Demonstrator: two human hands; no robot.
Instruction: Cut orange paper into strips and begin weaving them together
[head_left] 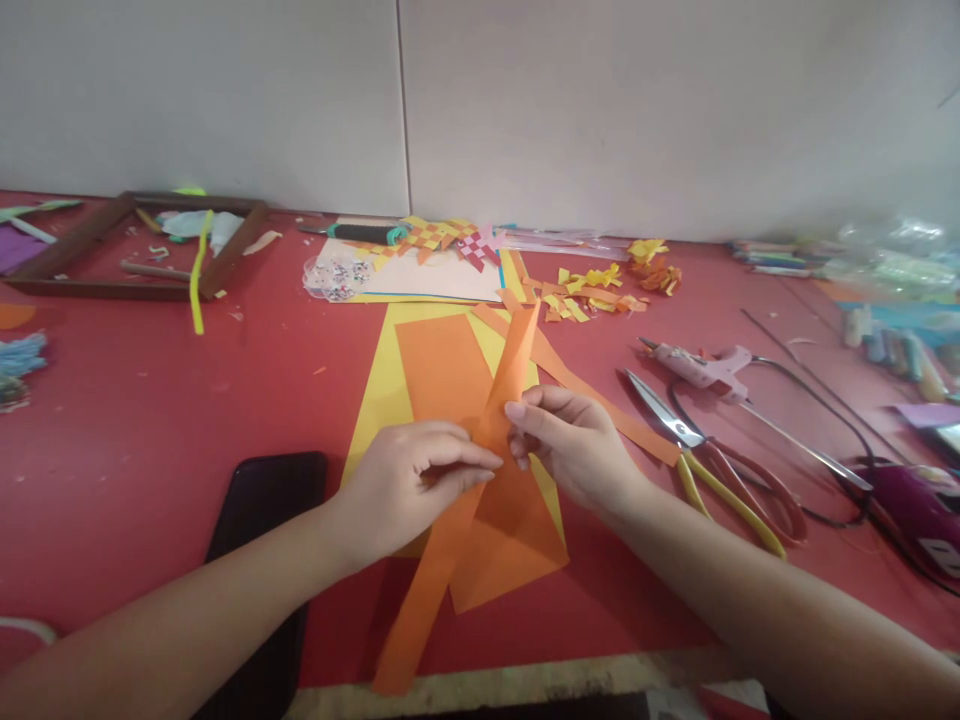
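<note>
An orange paper strip (pixel 417 610) runs slantwise between my hands, its upper part raised and its lower end reaching toward the table's front edge. My left hand (pixel 420 475) pinches the strip near its middle, thumb and fingers closed on it. Just above and to the right, my right hand (pixel 574 440) grips the same strip between thumb and fingers. Beneath it lie a wider orange paper piece (pixel 439 365) and a yellow sheet (pixel 375 390). Another orange strip (pixel 600 395) stretches off to the right, its end near the scissors (pixel 679 425).
On the red table (pixel 150 400), a black phone (pixel 259 540) lies left of my hands. A pink glue gun (pixel 705 370) and its cord sit at right. Yellow and orange paper scraps (pixel 589 295), a cutter (pixel 367 234) and a brown wooden frame (pixel 105 291) lie toward the wall.
</note>
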